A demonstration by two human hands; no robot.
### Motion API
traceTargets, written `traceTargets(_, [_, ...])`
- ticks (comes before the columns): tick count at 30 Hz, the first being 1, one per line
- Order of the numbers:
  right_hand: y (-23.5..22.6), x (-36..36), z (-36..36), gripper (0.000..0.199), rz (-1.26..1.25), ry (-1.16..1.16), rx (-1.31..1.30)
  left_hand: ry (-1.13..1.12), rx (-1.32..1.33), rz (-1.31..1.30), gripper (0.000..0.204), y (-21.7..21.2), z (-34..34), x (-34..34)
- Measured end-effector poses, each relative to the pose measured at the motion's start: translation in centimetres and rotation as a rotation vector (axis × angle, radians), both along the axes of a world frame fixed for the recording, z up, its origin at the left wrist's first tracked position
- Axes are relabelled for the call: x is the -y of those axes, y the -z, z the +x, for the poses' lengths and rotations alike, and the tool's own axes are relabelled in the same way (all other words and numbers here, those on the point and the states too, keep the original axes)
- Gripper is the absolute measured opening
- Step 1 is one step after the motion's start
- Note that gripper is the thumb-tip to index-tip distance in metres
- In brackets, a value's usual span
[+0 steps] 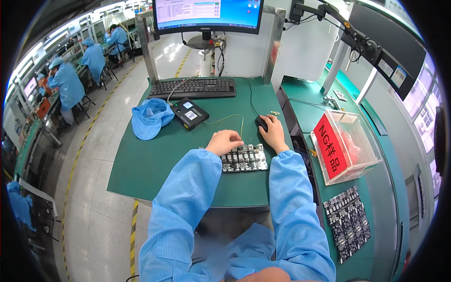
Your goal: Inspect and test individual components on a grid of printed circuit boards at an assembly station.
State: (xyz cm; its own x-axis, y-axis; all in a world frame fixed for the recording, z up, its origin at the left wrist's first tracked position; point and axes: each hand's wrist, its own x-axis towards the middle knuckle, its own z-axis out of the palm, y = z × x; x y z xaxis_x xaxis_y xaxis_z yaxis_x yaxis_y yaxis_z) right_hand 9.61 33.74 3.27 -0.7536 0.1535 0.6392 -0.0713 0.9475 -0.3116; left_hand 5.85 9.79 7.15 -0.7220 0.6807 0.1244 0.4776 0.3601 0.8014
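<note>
My left hand is over the upper left of a circuit board panel with several rows of metal connectors. Its thumb and fingertips pinch the end of a thin yellow-green cable, right above the connectors. Whether the tip sits in a connector is hidden by the fingers. The cable runs back to a black box with white labels. Just right of the panel, my right hand rests over a black computer mouse, fingers curved around it. Both forearms wear blue sleeves.
Behind are a black keyboard and a monitor; a blue cap lies left on the green table. To the right stand a clear bin with a red sign and more circuit boards. Co-workers sit far left.
</note>
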Motion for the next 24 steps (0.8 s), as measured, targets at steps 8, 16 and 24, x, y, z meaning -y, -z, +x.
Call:
traceTargets(8, [-0.5, -0.3, -0.2, 0.042, 0.005, -0.018, 0.024, 0.004, -0.082, -0.064, 0.023, 0.7, 0.2, -0.5])
traceTargets(16, [-0.2, -0.4, 0.0, 0.043, 0.025, -0.004, 0.049, 0.002, -0.213, -0.11, 0.024, -0.1, 0.9, -0.4])
traceTargets(24, [-0.4, -0.2, 0.0, 0.044, 0.024, 0.005, 0.06, 0.003, -0.28, -0.122, 0.021, 0.9, 0.5, -0.2])
